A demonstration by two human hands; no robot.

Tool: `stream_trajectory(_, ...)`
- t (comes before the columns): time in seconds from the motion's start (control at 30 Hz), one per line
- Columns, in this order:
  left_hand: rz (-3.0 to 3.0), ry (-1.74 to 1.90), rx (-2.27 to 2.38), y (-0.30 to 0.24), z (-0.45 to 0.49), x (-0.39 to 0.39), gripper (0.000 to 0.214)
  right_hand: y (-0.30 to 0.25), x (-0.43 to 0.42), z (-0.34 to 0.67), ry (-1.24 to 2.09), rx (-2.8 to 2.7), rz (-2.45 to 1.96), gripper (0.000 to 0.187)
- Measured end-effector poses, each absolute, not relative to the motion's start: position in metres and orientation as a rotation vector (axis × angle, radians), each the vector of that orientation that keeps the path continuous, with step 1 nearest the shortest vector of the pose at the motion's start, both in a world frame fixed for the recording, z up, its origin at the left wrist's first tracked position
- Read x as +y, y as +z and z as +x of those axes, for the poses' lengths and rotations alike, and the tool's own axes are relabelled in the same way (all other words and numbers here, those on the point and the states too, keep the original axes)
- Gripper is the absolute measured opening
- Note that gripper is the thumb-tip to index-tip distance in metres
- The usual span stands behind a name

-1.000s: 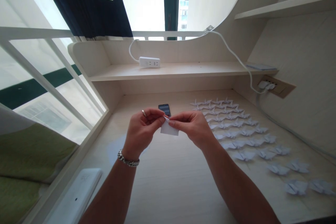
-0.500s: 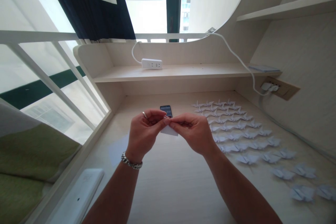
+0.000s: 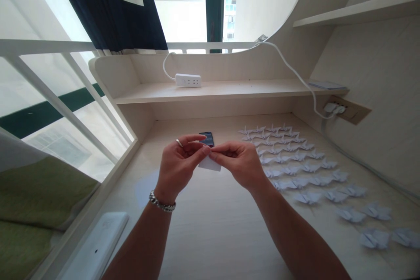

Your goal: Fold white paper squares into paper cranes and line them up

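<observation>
A small folded piece of white paper [image 3: 210, 164] is held above the pale wooden desk [image 3: 216, 227], just in front of me. My left hand [image 3: 179, 164], with a ring and a metal bracelet, pinches its upper left edge. My right hand [image 3: 239, 162] pinches the upper right edge, thumb and forefinger pressed together. The fingertips of both hands nearly meet over the paper. Most of the paper is hidden behind my fingers.
Several white paper cranes [image 3: 295, 168] lie in rows on the right of the desk. A dark phone [image 3: 206, 138] lies behind my hands. A white flat device [image 3: 98, 245] sits at the front left. A power strip [image 3: 187, 80] rests on the shelf, its cable running to a wall socket [image 3: 344, 109].
My hands have drawn closer together over the paper, so less of it shows below my fingers. The camera view shifted slightly.
</observation>
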State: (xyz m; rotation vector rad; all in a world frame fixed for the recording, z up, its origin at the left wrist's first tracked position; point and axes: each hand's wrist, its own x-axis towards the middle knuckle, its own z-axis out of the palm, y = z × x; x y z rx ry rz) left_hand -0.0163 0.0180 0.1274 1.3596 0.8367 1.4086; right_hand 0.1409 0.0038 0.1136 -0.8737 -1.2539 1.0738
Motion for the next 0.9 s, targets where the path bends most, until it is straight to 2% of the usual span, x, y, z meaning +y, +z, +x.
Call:
stream_trajectory(0.27,1.328,1.383,0.933,0.126,-0.014,0.020,0.038,0.104,0.018,0.143,1.409,-1.086,-0.793,0.027)
stream_trajectory(0.9,1.328,1.371,0.945,0.122,-0.015,0.023,0.036,0.099,0.019,0.136,1.348,-1.038,-0.789,0.023)
